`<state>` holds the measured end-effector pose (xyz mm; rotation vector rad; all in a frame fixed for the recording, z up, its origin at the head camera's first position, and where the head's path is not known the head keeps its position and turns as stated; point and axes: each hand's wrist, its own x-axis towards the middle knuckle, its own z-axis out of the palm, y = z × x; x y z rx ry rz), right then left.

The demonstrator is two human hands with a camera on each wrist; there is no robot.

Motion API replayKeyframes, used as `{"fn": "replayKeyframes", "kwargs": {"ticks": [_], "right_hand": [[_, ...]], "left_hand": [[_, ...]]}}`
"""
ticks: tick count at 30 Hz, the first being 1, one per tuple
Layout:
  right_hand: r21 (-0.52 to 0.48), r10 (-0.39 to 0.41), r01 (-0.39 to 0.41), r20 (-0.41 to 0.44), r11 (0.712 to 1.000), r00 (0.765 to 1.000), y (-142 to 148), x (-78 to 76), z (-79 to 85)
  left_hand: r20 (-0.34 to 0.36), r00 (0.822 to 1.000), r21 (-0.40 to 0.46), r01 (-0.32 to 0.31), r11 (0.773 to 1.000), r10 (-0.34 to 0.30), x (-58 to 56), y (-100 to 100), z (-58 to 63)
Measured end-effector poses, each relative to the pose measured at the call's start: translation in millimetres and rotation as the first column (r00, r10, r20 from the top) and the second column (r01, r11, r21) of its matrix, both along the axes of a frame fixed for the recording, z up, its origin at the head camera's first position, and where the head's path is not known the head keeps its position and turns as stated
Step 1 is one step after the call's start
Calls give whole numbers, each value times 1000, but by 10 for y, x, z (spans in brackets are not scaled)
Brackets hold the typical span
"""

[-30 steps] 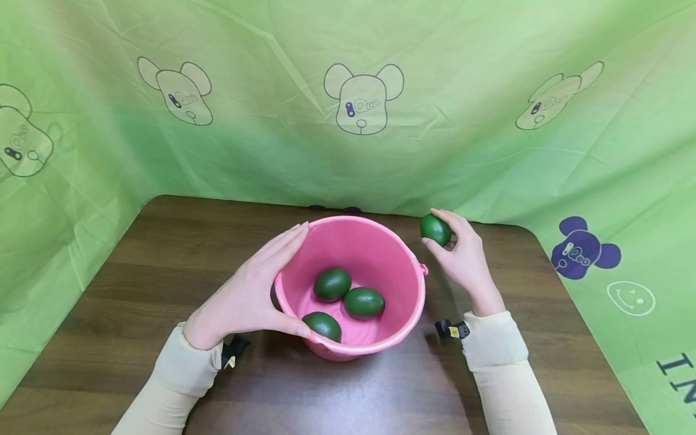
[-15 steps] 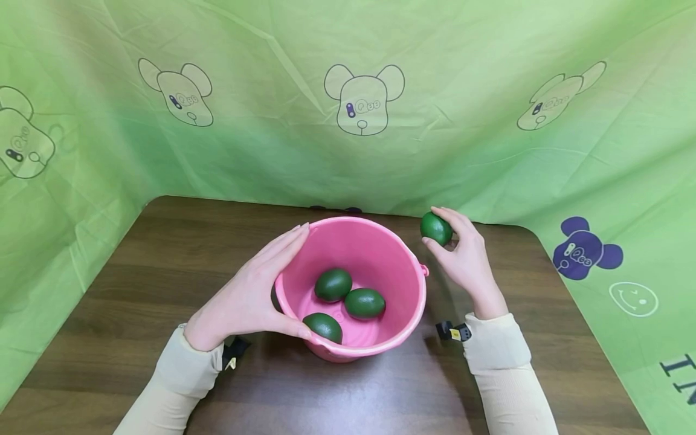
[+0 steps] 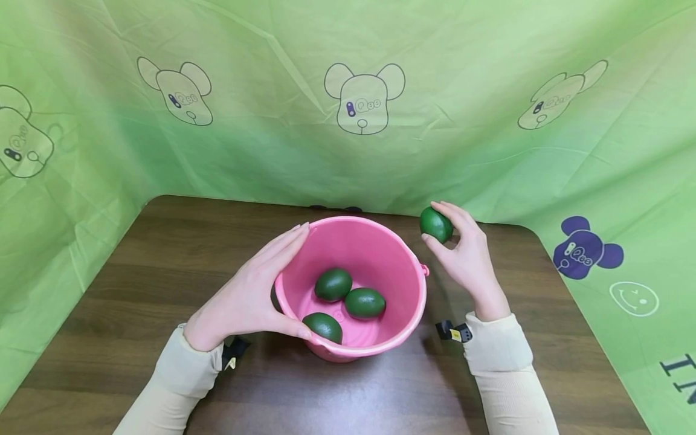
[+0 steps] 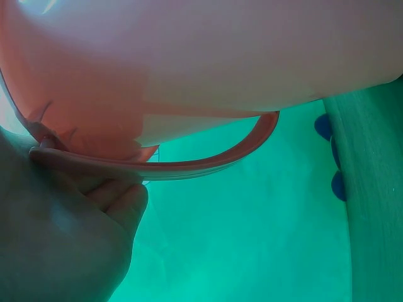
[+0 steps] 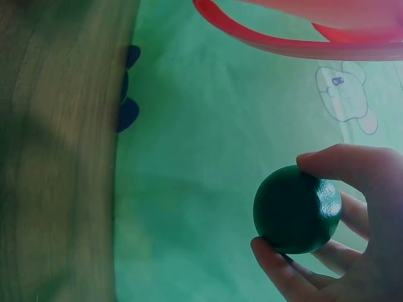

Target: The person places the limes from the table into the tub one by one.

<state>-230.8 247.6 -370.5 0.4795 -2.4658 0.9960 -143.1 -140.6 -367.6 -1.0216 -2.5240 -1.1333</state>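
Note:
In the head view a pink bucket (image 3: pixel 353 241) stands on the brown wooden table. My left hand (image 3: pixel 252 290) grips its left side, with the thumb over the near rim and the fingers along the far-left rim. Inside lie several dark green oval fruits (image 3: pixel 365 302), their exact kind uncertain. Beyond the bucket's right rim, my right hand (image 3: pixel 462 251) holds another glossy dark green oval fruit (image 3: pixel 435 225) between thumb and fingertips. The right wrist view shows this fruit (image 5: pixel 296 211) raised above table level. The bucket's curved handle (image 4: pixel 201 168) hangs beside the left fingers in the left wrist view.
A green cloth (image 3: pixel 261 157) printed with bear heads rises behind and beside the table (image 3: pixel 163 254). A small black device (image 3: pixel 453 331) sits at the right wrist, and another (image 3: pixel 235 350) at the left. The bucket has a pink lug (image 3: pixel 424 270) on its right rim.
My right hand has risen slightly toward the back, carrying the fruit a little away from me. The left hand, the bucket and the fruits inside stay put.

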Motion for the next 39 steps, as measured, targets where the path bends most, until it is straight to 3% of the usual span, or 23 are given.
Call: {"fn": "replayKeyframes", "kwargs": {"ticks": [39], "right_hand": [[-34, 17, -20, -68, 999, 998, -82, 101, 214]], "left_hand": [[-24, 1000, 0, 8, 1000, -8, -9, 4, -2]]}}
